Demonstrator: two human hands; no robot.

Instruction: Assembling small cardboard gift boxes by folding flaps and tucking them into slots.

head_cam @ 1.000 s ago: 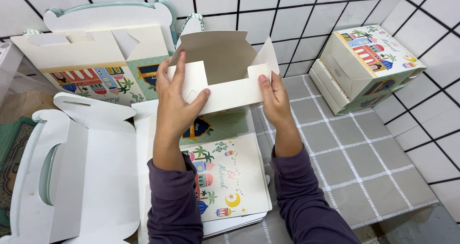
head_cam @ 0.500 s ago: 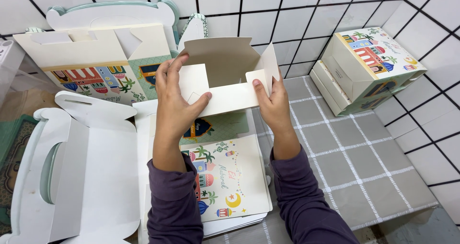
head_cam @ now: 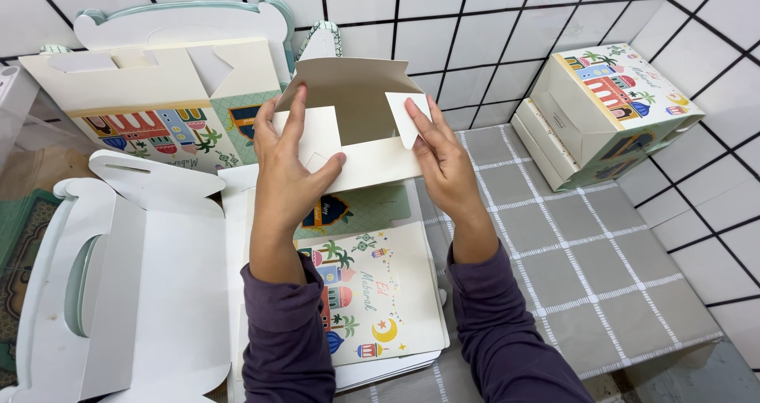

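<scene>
Both hands hold a half-folded cardboard box (head_cam: 356, 106), cream inside, raised above the table. My left hand (head_cam: 289, 161) grips its left side, thumb pressed on the front panel and fingers over a side flap. My right hand (head_cam: 439, 153) holds the right side, its fingers bending a small rounded flap (head_cam: 408, 118) inward. Under the hands lies a stack of flat printed box blanks (head_cam: 380, 308) with colourful buildings, palms and a crescent moon.
A flat white die-cut blank with a handle hole (head_cam: 134, 292) lies at the left. An unfolded printed box (head_cam: 150, 94) leans on the tiled wall behind. Finished boxes (head_cam: 609, 110) are stacked at the right on a grey checked cloth (head_cam: 594, 268).
The box has turned a little and its right flap has been folded further inward by my right hand. Both hands sit slightly lower than before.
</scene>
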